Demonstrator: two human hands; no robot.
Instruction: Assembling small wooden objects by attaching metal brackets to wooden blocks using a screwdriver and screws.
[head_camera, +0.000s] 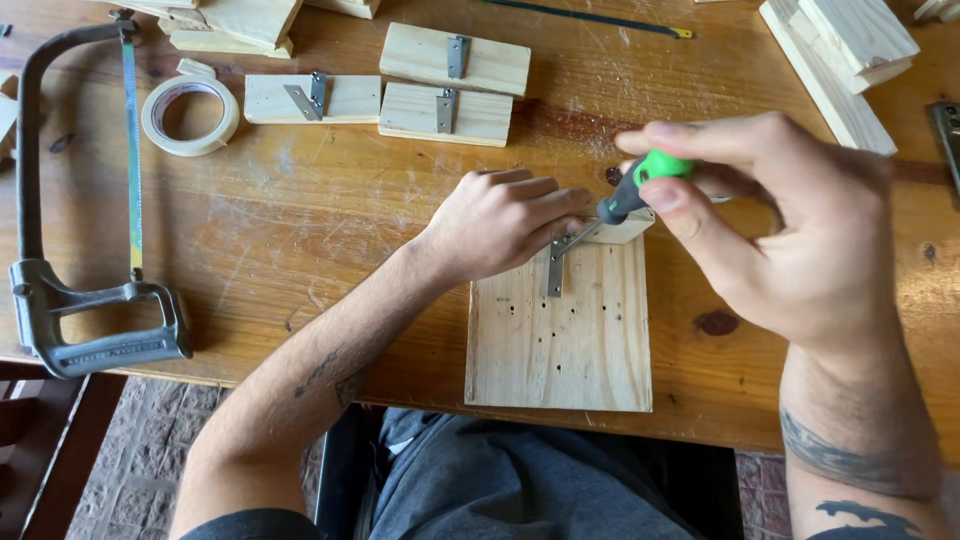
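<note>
1. The right hand (790, 230) is gripping a green-handled screwdriver (632, 190), fingers closed round it.
2. The left hand (500, 222) is pinning a metal hinge (556, 268), fingers curled, against the wooden board (562, 335) lying at the desk (330, 250) edge.

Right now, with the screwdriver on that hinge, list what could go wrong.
1. The left hand pins the metal hinge right beside the tip of the screwdriver; a slip could jab the fingertips.
2. The wood board hangs over the table edge unclamped, so pressure from the right hand might tip or shift it.
3. The hinge could twist off line.
</note>
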